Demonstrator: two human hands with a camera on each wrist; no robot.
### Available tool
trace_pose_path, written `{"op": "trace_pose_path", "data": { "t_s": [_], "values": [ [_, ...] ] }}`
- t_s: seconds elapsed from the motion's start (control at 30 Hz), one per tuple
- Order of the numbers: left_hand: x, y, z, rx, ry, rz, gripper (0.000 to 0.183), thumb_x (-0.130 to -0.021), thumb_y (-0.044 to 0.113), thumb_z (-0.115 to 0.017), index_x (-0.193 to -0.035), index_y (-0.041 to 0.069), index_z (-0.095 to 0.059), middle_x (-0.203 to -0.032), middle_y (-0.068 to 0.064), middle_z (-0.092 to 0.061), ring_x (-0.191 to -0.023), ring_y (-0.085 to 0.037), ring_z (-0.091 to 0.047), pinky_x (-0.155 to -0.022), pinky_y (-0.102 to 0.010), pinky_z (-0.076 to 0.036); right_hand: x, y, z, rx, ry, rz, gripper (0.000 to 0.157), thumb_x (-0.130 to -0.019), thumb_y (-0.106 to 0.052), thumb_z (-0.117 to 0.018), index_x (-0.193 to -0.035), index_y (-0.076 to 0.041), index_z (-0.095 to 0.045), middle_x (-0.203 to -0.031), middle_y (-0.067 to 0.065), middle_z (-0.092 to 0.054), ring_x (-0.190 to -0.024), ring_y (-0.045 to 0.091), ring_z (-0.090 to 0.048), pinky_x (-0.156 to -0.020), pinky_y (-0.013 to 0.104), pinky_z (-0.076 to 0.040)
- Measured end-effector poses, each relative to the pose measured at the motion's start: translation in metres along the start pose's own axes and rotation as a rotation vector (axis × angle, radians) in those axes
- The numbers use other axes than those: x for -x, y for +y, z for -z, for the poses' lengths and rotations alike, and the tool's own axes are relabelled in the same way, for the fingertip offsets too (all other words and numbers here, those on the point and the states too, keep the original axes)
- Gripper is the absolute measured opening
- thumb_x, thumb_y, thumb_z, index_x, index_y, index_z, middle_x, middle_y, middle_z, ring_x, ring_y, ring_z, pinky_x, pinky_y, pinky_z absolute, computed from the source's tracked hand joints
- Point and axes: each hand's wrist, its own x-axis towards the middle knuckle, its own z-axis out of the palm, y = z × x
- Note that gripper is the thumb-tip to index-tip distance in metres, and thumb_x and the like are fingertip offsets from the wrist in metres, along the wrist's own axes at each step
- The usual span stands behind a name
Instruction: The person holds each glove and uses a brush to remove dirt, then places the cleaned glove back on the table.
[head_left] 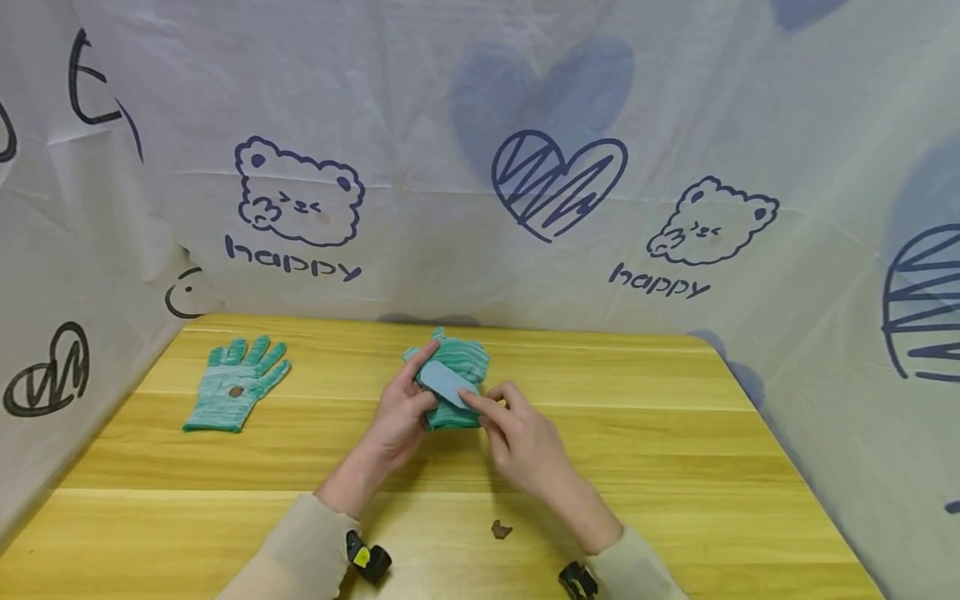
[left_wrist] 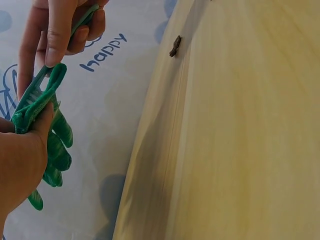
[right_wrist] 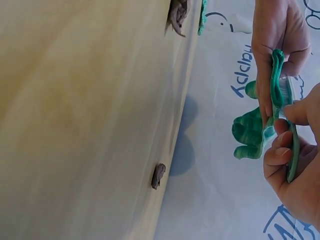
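Observation:
My left hand (head_left: 401, 417) grips a green-and-white striped knit glove (head_left: 467, 358), with the thumb on its near side and the glove's fingers hanging away from me in the left wrist view. In my right hand (head_left: 528, 437) is a pale blue-green brush (head_left: 444, 382), pinched by its handle (right_wrist: 294, 157). The brush head lies over the glove, and its bristles (left_wrist: 34, 95) face the knit close to the cuff. Both hands are raised over the table, near its middle.
A matching glove (head_left: 225, 392) lies flat at the left of the wooden table (head_left: 637, 417), a round brown spot (head_left: 236, 392) on it. One small brown lump (head_left: 501, 529) sits near the front; the right wrist view shows another brown lump (right_wrist: 158, 176). Printed cloth (head_left: 420, 233) hangs behind.

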Motion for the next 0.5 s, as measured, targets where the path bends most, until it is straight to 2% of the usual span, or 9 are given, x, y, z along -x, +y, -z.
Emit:
{"op": "trace_pose_path", "data": {
  "t_s": [0.2, 0.5],
  "values": [
    [0.0002, -0.0003, -0.0004, 0.008, -0.002, -0.005, 0.090, -0.085, -0.021, -0.036, -0.167, 0.012, -0.020, -0.168, -0.018, -0.022, -0.121, -0.015, -0.049, -0.084, -0.020, -0.049, -0.0006, 0.0026, 0.0022, 0.011, 0.001, 0.001, 0.045, -0.096, 0.001, -0.068, -0.139, -0.015, -0.069, -0.111, 0.008, -0.059, -0.062, 0.007, -0.042, -0.051, 0.018, -0.035],
    [0.0006, 0.0016, -0.0024, 0.027, -0.013, -0.025, 0.092, -0.083, -0.022, -0.035, -0.167, 0.010, -0.018, -0.165, -0.019, -0.027, -0.117, -0.012, -0.051, -0.081, -0.021, -0.050, -0.0021, 0.0075, 0.0074, 0.017, 0.053, 0.019, 0.045, -0.096, 0.001, -0.068, -0.139, -0.015, -0.069, -0.109, 0.008, -0.059, -0.062, 0.009, -0.045, -0.051, 0.019, -0.038]
  ]
}}
